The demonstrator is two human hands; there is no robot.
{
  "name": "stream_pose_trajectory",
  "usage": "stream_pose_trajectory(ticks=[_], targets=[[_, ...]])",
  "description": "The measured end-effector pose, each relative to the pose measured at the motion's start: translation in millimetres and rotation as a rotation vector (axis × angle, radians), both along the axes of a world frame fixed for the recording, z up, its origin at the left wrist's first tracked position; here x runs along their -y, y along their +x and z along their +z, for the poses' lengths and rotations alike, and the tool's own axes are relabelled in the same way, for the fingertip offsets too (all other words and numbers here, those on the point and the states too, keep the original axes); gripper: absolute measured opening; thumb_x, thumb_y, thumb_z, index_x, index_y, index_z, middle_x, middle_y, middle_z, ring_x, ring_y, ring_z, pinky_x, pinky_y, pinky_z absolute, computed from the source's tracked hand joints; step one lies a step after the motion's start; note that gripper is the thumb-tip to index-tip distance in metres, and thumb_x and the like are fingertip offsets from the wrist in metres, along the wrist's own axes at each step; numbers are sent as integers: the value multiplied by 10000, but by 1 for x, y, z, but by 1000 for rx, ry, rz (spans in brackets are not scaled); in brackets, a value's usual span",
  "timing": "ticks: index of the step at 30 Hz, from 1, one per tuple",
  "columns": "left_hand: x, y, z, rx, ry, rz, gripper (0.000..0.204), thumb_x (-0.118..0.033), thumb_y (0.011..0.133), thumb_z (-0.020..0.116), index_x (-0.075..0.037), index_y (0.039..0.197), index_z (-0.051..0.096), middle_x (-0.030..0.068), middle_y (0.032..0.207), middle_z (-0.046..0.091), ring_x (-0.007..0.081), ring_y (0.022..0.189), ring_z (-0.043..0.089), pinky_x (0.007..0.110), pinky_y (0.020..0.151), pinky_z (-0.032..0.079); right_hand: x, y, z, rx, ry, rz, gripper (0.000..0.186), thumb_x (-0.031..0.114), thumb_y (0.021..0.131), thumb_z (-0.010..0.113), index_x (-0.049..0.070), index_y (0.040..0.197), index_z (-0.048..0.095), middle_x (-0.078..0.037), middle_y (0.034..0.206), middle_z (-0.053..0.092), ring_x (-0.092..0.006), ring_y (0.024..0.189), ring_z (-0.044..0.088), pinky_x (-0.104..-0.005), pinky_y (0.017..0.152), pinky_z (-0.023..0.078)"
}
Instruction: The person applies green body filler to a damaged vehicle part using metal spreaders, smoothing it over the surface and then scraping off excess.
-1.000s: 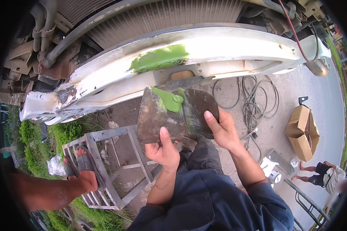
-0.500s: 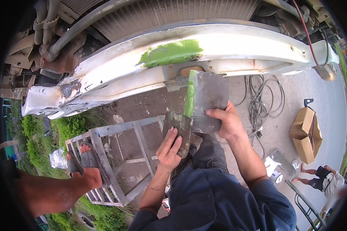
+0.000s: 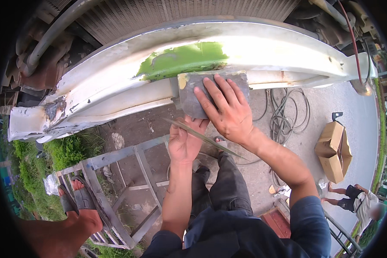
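A white, chipped bumper beam [image 3: 284, 45] curves across the top, with a patch of bright green putty [image 3: 182, 59] on its face. My right hand [image 3: 230, 107] is closed on a dark grey flat spreader [image 3: 191, 96], fingers laid along its face and thumb hidden. The spreader's far edge lies at the beam's lower lip, just below the putty; whether it touches cannot be made out. Nearer me, my left hand [image 3: 186, 142] grips a second thin spreader plate [image 3: 221, 146], turned nearly edge-on and slanting down to the right.
Behind the beam is a radiator grille [image 3: 193, 13]. A metal frame [image 3: 144, 170] stands at lower left, with another person's sandalled feet [image 3: 84, 195] on it. Coiled hose [image 3: 284, 116] and an open cardboard box [image 3: 331, 150] lie to the right. Another person [image 3: 359, 200] is beyond.
The right spreader has turned over and moved to the beam's lower lip, and the green lump on its edge no longer shows. The putty patch reaches farther left. The left plate has tilted edge-on.
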State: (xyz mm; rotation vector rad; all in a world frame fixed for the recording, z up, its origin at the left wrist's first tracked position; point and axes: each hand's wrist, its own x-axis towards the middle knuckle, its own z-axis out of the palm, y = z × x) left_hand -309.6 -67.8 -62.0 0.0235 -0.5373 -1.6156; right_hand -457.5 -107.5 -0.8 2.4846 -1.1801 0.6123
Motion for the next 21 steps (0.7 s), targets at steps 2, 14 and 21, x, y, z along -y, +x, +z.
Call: stream_pose_trajectory(ticks=[2,14,21], targets=[[8,4,-16,35,85,16,220,-256,927,637,-161,1125,634,91,1375,517,348,1324,414,541,1074,337,3,4,-4,24,-21,36,478,240,822,567,88,1275,586,-153,1313,528,-375,1214,513,-514,1012,416],[26,0,-10,131,109,16,287,-140,943,607,-82,1224,603,57,1282,609,217,1190,566,413,1041,432,30,0,-32,26,-76,-56,509,270,813,575,177,1313,565,-79,1331,527,-333,1206,524,-478,995,429],[30,3,-39,162,186,10,297,-126,951,591,-58,1239,596,70,1304,592,219,1221,544,411,1059,416,29,3,-54,122,-63,-75,518,268,833,550,235,1350,560,-33,1386,510,-287,1211,526,-442,973,443]])
